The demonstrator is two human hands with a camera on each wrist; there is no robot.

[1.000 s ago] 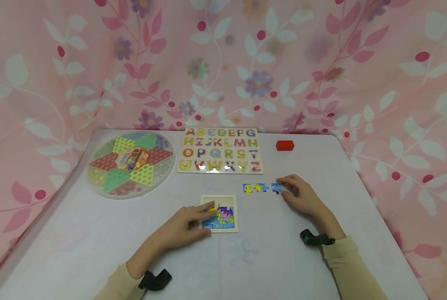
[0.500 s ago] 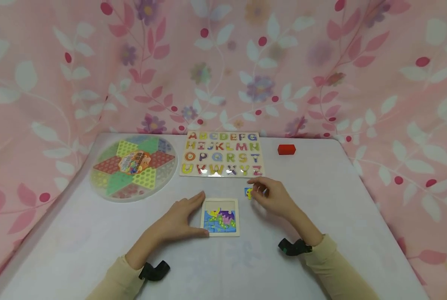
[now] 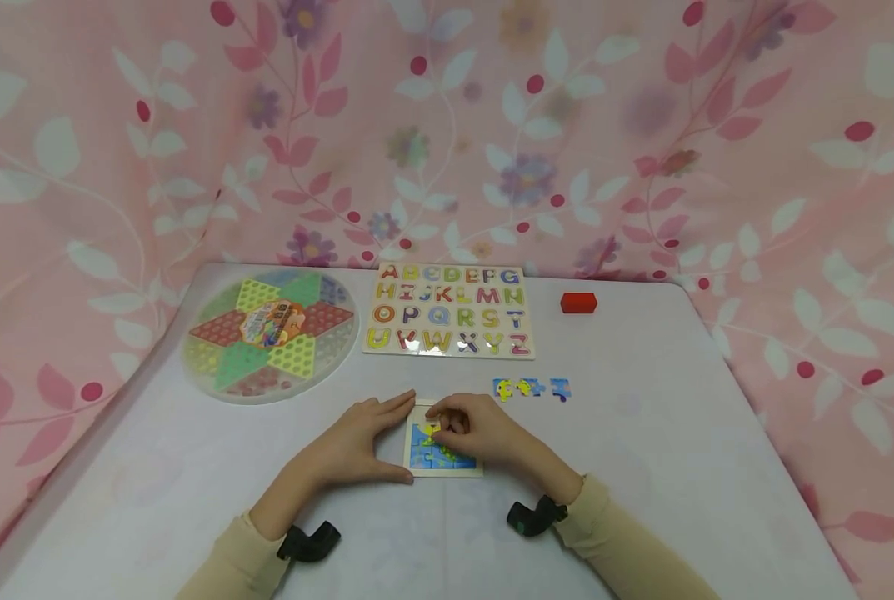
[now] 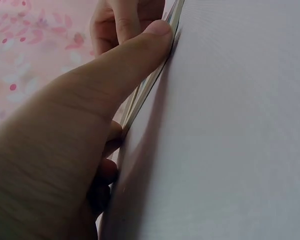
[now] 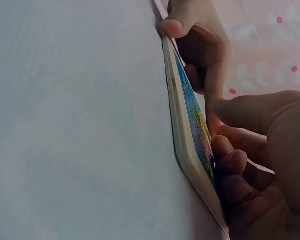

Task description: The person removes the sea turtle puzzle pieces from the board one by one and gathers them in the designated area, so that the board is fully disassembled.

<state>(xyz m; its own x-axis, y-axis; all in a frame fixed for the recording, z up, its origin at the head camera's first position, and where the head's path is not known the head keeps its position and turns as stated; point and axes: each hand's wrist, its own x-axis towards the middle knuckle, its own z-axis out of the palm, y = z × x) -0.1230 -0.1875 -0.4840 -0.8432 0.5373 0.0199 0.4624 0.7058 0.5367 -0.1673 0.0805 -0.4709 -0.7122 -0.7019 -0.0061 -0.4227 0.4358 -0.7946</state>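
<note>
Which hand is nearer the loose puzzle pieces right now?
Right. The right hand is over the puzzle frame, left of the loose pieces and closer to the person; the left hand is farther left, at the frame's left edge.

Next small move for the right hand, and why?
I'd probably lift the right hand clear of the square, pale-wood-framed puzzle: it covers the upper right, so the fit there can't be checked, and three loose multicoloured jigsaw pieces lie outside. The left hand braces the left side.
</note>
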